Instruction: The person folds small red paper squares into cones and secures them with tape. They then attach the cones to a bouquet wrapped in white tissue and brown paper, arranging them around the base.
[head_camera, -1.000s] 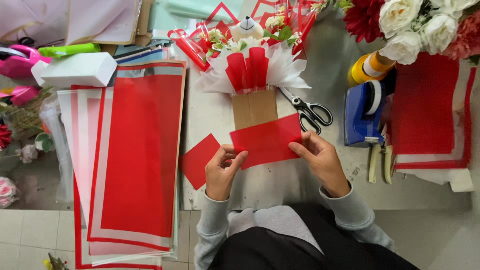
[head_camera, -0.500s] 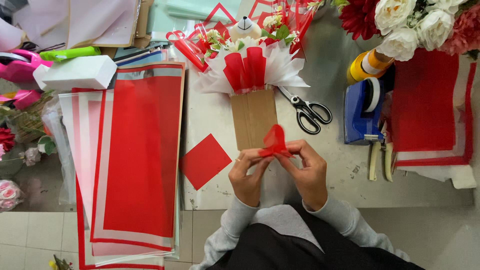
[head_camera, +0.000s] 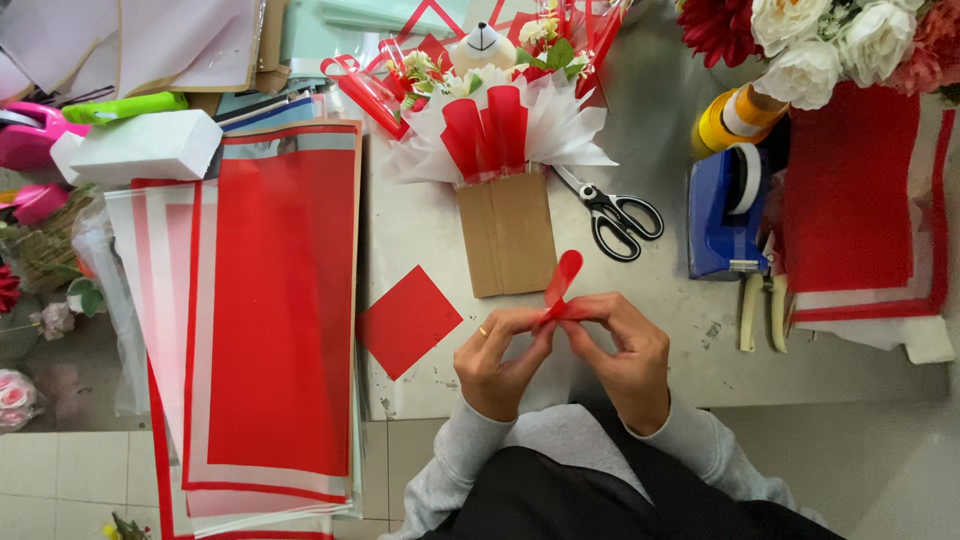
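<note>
I see my left hand (head_camera: 497, 355) and right hand (head_camera: 622, 350) meeting over the near edge of the grey table (head_camera: 660, 90), fingers of both closed and pinching a small folded red paper (head_camera: 561, 283) between thumbs and fingertips. The paper's rolled end sticks up above my fingers, clear of the table, just in front of the brown cardboard sleeve (head_camera: 507, 232). That sleeve holds the bouquet (head_camera: 497, 115): rolled red paper pieces at the front, white tissue fanned around them, small flowers and a little toy bear at the top. A loose red square (head_camera: 408, 320) lies flat on the table just left of my left hand, apart from it. Black-handled scissors (head_camera: 618, 214) rest right of the sleeve. Further right, a blue tape dispenser (head_camera: 722, 215) carries a roll of white tape. A stack of red sheets (head_camera: 270, 310) lies along the left side, overhanging the table edge.
</note>
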